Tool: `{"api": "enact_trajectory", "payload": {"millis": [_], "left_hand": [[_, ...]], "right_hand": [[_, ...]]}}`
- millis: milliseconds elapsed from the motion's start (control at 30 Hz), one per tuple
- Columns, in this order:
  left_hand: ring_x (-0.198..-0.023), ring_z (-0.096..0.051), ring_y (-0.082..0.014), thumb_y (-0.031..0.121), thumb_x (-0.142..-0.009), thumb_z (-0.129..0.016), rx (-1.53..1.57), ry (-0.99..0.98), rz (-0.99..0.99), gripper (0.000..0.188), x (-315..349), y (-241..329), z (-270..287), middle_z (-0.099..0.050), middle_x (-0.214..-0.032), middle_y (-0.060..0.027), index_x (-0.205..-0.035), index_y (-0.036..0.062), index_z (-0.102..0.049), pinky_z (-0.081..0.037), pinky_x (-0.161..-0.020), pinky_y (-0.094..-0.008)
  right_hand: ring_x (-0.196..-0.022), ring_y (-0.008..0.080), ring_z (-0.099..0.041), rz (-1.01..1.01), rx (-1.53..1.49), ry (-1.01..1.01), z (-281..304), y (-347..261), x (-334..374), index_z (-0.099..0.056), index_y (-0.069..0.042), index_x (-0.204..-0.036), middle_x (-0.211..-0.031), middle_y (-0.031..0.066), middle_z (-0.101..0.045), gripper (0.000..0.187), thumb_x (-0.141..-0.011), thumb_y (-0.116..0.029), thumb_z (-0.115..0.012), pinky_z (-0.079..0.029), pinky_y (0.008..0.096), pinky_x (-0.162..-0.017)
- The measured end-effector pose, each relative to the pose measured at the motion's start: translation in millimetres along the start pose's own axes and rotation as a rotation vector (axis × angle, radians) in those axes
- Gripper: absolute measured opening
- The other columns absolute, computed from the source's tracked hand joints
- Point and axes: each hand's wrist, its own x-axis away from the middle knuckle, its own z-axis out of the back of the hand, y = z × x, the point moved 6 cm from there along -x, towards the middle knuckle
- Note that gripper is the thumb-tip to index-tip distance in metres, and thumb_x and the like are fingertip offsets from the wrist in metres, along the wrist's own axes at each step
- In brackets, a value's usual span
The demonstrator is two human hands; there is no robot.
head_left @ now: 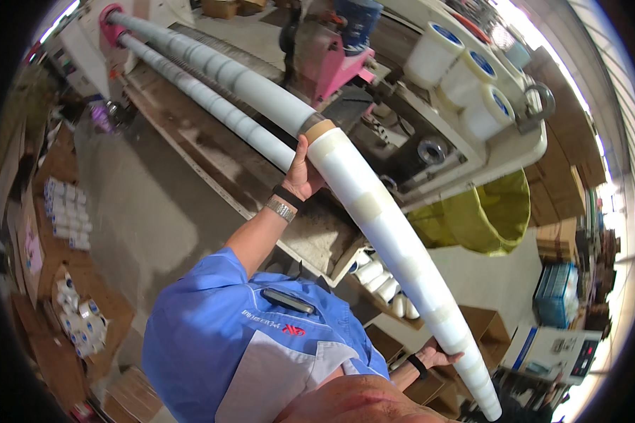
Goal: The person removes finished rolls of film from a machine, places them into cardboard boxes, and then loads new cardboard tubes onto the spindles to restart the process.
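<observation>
A long white log roll, with tan tape bands and a brown cardboard core end, slants from the middle down to the lower right. My left hand is closed round its upper end, thumb up along the side. Farther down, my right hand grips the same roll; the roll hides some of its fingers. The core end meets the end of a machine shaft that carries another white roll; I cannot tell whether it is on the shaft. A thinner white roll runs parallel on the left.
The machine bed lies below the shafts. A pink bracket stands beyond them. Short white rolls stand on the machine top at right, above a yellow-green bag. Cardboard boxes sit near my right hand. Small rolls lie at left.
</observation>
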Motion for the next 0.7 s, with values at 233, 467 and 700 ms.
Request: {"api": "enact_trajectory", "payload": {"millis": [233, 467, 700], "left_hand": [[-0.129, -0.05, -0.024, 0.075, -0.088, -0.045, -0.048, -0.038, -0.147, 0.083, 7, -32, -21, -0.054, -0.138, -0.0056, -0.144, 0.0132, -0.043, -0.037, -0.111, -0.0449], [-0.111, -0.057, -0.0176, 0.042, -0.086, -0.074, -0.193, 0.016, 0.005, 0.051, 37, -159, -60, -0.061, -0.119, -0.0007, -0.124, 0.0114, -0.057, -0.045, -0.099, -0.0382], [-0.091, -0.064, -0.0166, 0.039, -0.095, -0.059, -0.471, 0.572, -0.384, 0.029, -6, 60, 25, -0.068, -0.101, -0.0003, -0.109, 0.0139, -0.064, -0.053, -0.079, -0.0359]], "right_hand": [[-0.126, 0.0357, -0.053, -0.247, -0.036, -0.105, -77, 80, -84, -0.052, -0.006, -0.135, -0.134, 0.0139, -0.058, 0.087, -0.062, -0.037, -0.088, -0.038, 0.057, -0.111], [-0.117, 0.0251, -0.058, -0.557, 0.334, -0.542, -192, 231, 72, -0.06, -0.004, -0.123, -0.124, 0.0095, -0.063, 0.041, -0.089, -0.025, -0.07, -0.043, 0.0439, -0.105], [-0.113, 0.0178, -0.061, -0.957, 0.764, -0.896, -165, 245, 118, -0.061, -0.002, -0.126, -0.116, 0.0095, -0.068, 0.041, -0.091, -0.021, -0.071, -0.048, 0.0306, -0.097]]}}
